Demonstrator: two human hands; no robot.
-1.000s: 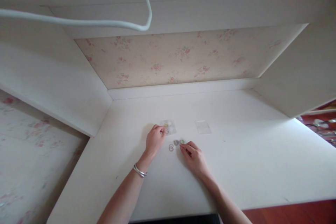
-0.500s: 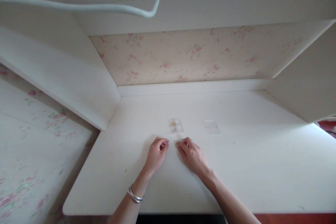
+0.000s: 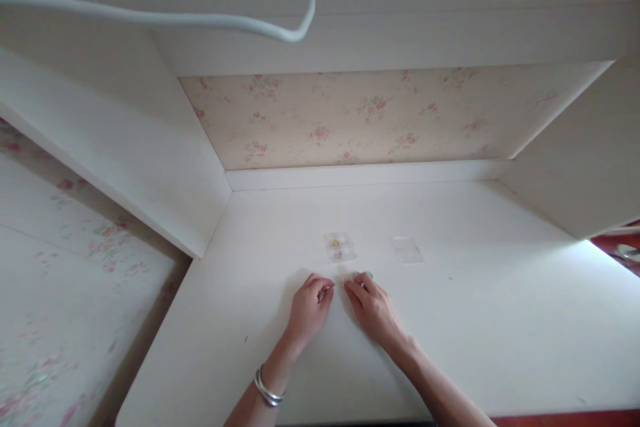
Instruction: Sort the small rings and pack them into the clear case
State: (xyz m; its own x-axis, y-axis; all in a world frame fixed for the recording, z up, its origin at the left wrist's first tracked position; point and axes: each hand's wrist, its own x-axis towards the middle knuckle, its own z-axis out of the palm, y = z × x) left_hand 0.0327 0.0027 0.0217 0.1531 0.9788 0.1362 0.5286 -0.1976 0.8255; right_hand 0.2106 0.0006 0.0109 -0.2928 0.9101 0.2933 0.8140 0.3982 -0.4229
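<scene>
My left hand (image 3: 310, 307) rests on the white desk (image 3: 475, 333), its thumb and fingertips pinched together. Whatever they hold, if anything, is too small to name. Just to the right, my right hand (image 3: 374, 308) is also closed at the fingertips, with a small gap between the two hands. A bit of something pale and greenish (image 3: 369, 274) shows at its fingers, too small to make out. Beyond the hands lies a small clear plastic case (image 3: 350, 256) with tiny yellowish pieces in it. A flat clear plastic square (image 3: 407, 251), like a lid, lies to its right.
White side panels (image 3: 135, 113) and a low back strip (image 3: 370, 176) bound the desk. A white cable (image 3: 200, 20) hangs across the top, in front of an overhead shelf (image 3: 425, 30). Small dark specks mark the desktop on both sides.
The camera view has shifted slightly, so the whole scene sits lower. Both hands stay near the case with closed fingertips; the greenish bit at the right hand shows more clearly.
</scene>
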